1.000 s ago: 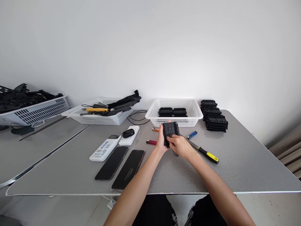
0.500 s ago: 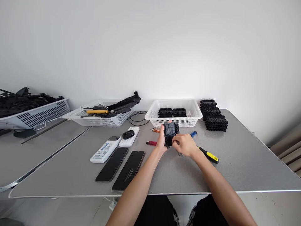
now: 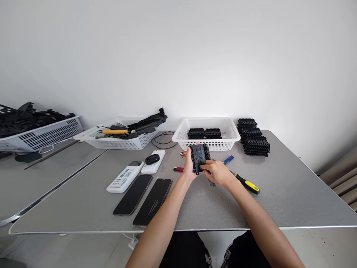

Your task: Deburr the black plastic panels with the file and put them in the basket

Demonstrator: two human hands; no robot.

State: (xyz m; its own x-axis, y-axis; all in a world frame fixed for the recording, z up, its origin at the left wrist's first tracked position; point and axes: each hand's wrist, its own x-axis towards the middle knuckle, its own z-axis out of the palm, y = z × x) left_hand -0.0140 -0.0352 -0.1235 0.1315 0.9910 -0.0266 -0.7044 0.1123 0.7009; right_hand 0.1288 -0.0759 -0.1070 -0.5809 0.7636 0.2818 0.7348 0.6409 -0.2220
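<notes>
The black part (image 3: pixel 199 152) is resting in the left hand (image 3: pixel 190 163) above the table (image 3: pixel 212 212), those fingers clamping its side. The right hand (image 3: pixel 218 172) is touching its lower face, having moved inward from its right edge since the earlier frame; I cannot tell whether its fingers are gripping anything. The larger power bank (image 3: pixel 121 184) is showing unreadable blue print. Behind, a white wall (image 3: pixel 178 56) is rising.
</notes>
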